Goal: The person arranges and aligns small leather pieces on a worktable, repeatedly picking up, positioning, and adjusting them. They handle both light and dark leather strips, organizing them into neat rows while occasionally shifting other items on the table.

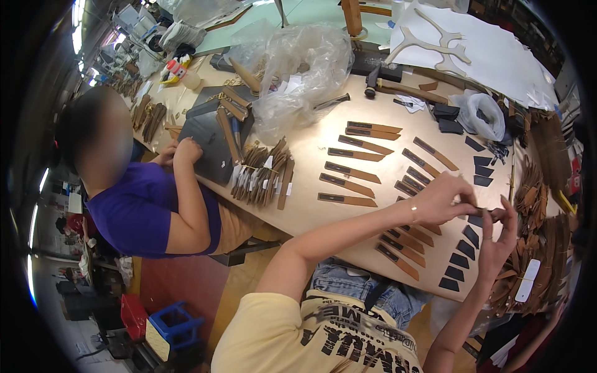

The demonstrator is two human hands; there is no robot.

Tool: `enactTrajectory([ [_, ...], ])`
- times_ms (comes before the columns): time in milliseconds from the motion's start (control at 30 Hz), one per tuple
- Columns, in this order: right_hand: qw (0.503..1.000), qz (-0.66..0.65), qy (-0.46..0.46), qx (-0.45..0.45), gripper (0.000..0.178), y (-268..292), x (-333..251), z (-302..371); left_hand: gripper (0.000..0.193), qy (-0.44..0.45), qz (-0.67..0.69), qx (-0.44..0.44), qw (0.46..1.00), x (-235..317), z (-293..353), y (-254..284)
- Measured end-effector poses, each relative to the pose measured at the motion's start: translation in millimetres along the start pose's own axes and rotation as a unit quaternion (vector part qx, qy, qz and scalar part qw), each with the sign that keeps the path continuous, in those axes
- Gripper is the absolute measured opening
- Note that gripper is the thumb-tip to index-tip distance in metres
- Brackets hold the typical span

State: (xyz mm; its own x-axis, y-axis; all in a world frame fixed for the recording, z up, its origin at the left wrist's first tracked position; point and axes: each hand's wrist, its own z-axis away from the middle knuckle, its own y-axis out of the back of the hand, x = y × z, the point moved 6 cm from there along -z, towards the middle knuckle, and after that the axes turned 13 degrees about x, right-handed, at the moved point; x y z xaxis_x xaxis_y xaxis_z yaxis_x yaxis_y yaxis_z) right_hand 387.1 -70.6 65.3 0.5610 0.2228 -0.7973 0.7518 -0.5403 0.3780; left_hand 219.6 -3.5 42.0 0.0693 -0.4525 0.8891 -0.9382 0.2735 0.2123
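Observation:
My left hand (444, 200) reaches over the table with its fingertips closed together. Close to it, my right hand (499, 235) is raised, its thumb and finger pinched. Between the two sets of fingertips is a small dark piece (484, 212), mostly hidden, whose kind I cannot make out. Below and around my hands lie several black four-sided pieces (463, 247) in a slanting row. Brown leather strips (398, 260) with dark patches at one end are laid out under and beside my left forearm. More such strips (349, 171) lie in a column farther left.
At the left a co-worker in purple (158, 208) handles something at the table edge, near tied bundles of brown strips (264, 174). A clear plastic bag (305, 74) and a hammer (404, 90) lie at the back. Brown leather strips (538, 230) are heaped along the right.

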Motion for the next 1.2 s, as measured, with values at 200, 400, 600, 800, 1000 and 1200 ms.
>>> enactTrajectory([
  [200,0.992,-0.021,-0.037,-0.118,0.045,-30.9,-30.5,33.9,0.018,0.160,-0.072,0.032,0.984,11.7,85.0,117.8],
  [400,0.983,-0.003,-0.069,-0.170,0.034,-51.0,-12.2,40.8,0.021,0.346,-0.224,0.355,0.839,15.1,195.2,235.8],
  [600,0.979,0.020,-0.032,-0.201,0.032,-51.2,-12.0,45.2,0.022,0.270,-0.557,0.401,0.676,-0.1,208.6,247.4],
  [800,0.977,0.032,-0.037,-0.208,0.031,-44.0,-14.6,47.1,0.024,0.310,-0.654,0.319,0.612,-4.1,199.2,240.6],
  [1000,0.980,0.033,-0.005,-0.198,0.030,-31.0,-19.4,39.5,0.032,0.285,-0.640,0.296,0.649,-8.6,195.8,226.7],
  [1200,0.987,-0.137,0.016,-0.079,0.026,59.0,-93.3,9.1,0.024,0.216,-0.637,0.330,0.662,7.5,179.1,220.6],
])
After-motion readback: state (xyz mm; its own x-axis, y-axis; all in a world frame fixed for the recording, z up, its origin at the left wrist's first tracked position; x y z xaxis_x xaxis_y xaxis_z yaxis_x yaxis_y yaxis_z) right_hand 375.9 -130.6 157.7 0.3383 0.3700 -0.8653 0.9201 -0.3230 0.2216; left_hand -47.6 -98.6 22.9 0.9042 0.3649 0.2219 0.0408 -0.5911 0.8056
